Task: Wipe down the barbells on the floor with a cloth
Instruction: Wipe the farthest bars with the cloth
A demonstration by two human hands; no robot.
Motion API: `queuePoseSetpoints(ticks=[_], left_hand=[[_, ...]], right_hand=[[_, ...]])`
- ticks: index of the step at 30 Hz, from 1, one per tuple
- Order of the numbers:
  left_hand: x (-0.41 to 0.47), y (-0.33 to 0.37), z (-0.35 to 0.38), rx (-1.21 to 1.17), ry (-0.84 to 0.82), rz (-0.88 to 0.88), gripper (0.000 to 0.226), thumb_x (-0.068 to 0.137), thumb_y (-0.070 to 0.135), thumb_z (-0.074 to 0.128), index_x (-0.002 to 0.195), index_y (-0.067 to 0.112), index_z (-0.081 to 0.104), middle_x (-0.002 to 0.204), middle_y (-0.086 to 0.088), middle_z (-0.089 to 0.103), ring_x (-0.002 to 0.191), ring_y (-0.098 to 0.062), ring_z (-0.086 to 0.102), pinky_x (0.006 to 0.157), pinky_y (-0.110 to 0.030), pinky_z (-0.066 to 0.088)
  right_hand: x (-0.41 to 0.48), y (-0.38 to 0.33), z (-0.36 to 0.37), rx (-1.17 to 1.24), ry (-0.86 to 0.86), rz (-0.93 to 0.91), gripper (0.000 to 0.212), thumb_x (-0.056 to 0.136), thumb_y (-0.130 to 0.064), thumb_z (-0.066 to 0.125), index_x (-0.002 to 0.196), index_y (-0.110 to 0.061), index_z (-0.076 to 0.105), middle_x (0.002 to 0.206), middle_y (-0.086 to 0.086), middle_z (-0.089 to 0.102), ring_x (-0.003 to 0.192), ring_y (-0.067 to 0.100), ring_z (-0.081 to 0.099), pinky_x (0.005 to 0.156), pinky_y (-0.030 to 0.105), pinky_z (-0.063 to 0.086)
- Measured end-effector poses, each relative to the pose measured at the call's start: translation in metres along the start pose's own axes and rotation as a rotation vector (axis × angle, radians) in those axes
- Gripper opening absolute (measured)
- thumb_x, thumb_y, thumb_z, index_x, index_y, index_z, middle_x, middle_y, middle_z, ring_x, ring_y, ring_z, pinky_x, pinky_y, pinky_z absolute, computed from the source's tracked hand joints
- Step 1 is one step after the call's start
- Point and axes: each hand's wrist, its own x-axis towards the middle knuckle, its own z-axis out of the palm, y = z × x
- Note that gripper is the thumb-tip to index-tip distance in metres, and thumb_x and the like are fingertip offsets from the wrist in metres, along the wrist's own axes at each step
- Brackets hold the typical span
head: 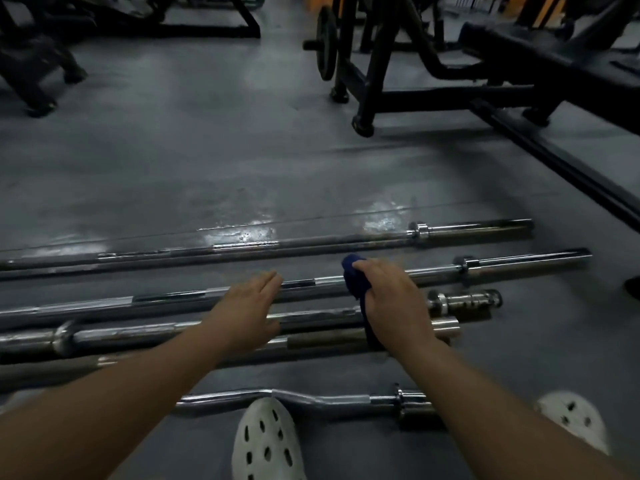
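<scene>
While wiping: mid-job by the look of it, several bars laid side by side on the floor.
Right hand: curled round a blue cloth, pressing it onto the long barbell right under the palm, probably so the rag wraps the shaft.
Left hand: flat, fingers straight and together, resting on that bar just left of the cloth hand, likely to stop rolling.
Other barbells: one beyond the knuckles, shorter ones under the wrists, curl bar back by the white shoes.

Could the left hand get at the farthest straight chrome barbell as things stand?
Probably yes: the left hand hovers open over nearer bars, and nothing lies between it and the farthest straight chrome barbell, though it needs a longer stretch.
</scene>
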Motion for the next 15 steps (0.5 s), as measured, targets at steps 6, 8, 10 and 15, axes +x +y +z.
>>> queuePoseSetpoints(ticks=[6,8,10,15], left_hand=[[0.055,-0.009,0.023,-0.061,-0.048,-0.061,0.086,0.092,0.045,0.059,0.159,0.018,0.012,0.166,-0.004,0.011,0.149,-0.024,0.022,0.12,-0.035,0.023],[0.069,-0.009,0.024,-0.077,-0.057,-0.073,0.087,0.092,0.045,0.058,0.159,0.019,0.009,0.167,-0.003,0.008,0.149,-0.023,0.02,0.12,-0.037,0.024],[0.079,-0.008,0.022,-0.09,-0.045,-0.087,0.088,0.092,0.046,0.058,0.159,0.019,0.007,0.167,-0.002,0.006,0.15,-0.023,0.019,0.12,-0.038,0.024],[0.095,-0.003,0.021,-0.109,-0.028,-0.13,0.086,0.092,0.047,0.057,0.159,0.02,0.009,0.167,-0.003,0.008,0.15,-0.024,0.018,0.121,-0.04,0.02]], right_hand=[[0.034,0.028,0.025,0.015,-0.126,0.027,0.047,0.082,0.003,0.059,0.127,-0.011,0.061,0.118,0.006,0.066,0.104,0.027,0.058,0.092,0.044,0.049],[0.052,0.036,0.026,0.004,-0.148,0.028,0.047,0.084,0.002,0.058,0.129,-0.011,0.06,0.122,0.006,0.065,0.109,0.027,0.058,0.096,0.043,0.048],[0.07,0.039,0.026,0.006,-0.158,0.039,0.047,0.086,0.001,0.055,0.131,-0.012,0.058,0.127,0.005,0.063,0.116,0.025,0.056,0.099,0.038,0.044],[0.102,0.046,0.03,0.016,-0.235,-0.032,0.049,0.088,0.0,0.054,0.135,-0.015,0.056,0.133,0.002,0.059,0.121,0.022,0.051,0.103,0.036,0.041]])
